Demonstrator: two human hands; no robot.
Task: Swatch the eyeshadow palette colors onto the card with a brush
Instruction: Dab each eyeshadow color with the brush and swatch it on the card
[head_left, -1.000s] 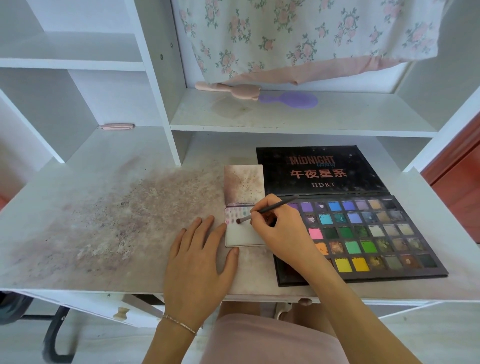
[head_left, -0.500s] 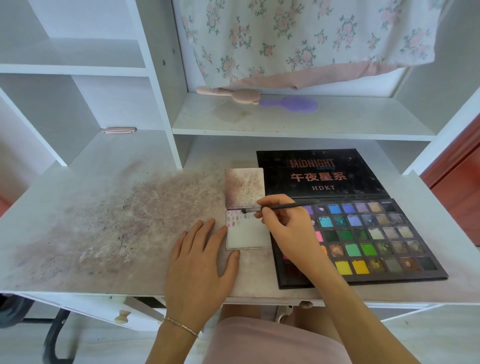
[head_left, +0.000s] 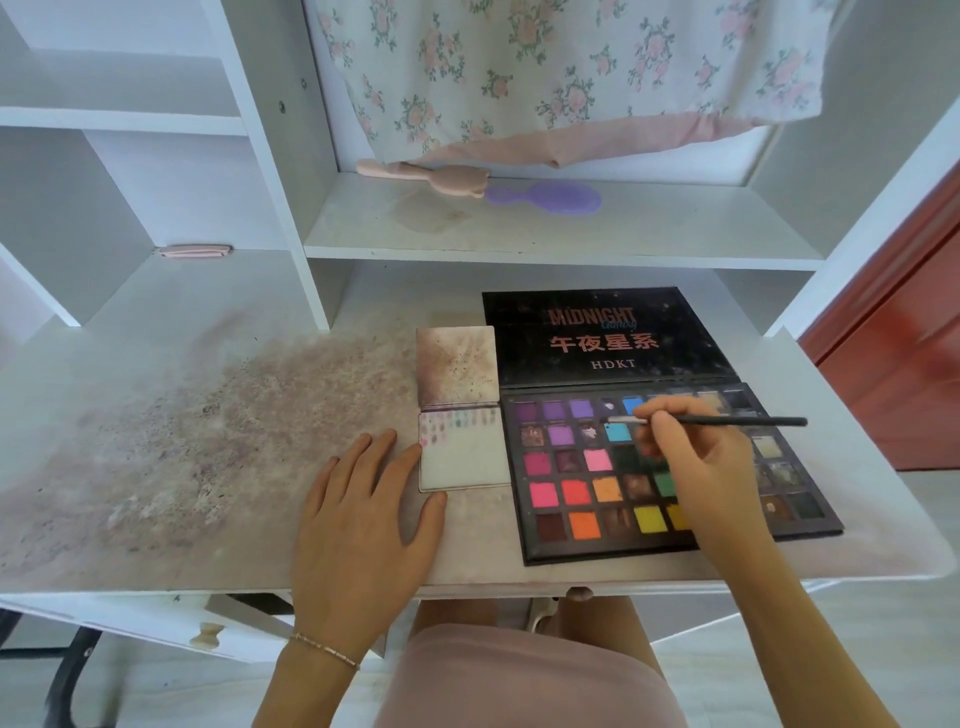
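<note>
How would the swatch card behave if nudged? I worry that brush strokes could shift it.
The card looks thin and flat, so it is probably light and would slide on the desk rather than tip. The left hand lies flat beside it, thumb at its lower corner, likely steadying it. Its upper leaf looks hinged, so it may flap.

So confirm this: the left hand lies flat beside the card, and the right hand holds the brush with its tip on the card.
Not quite. The left hand does lie flat beside the card, but the right hand holds the brush with its tip over the eyeshadow palette, near the blue pans, as the head view shows.
</note>
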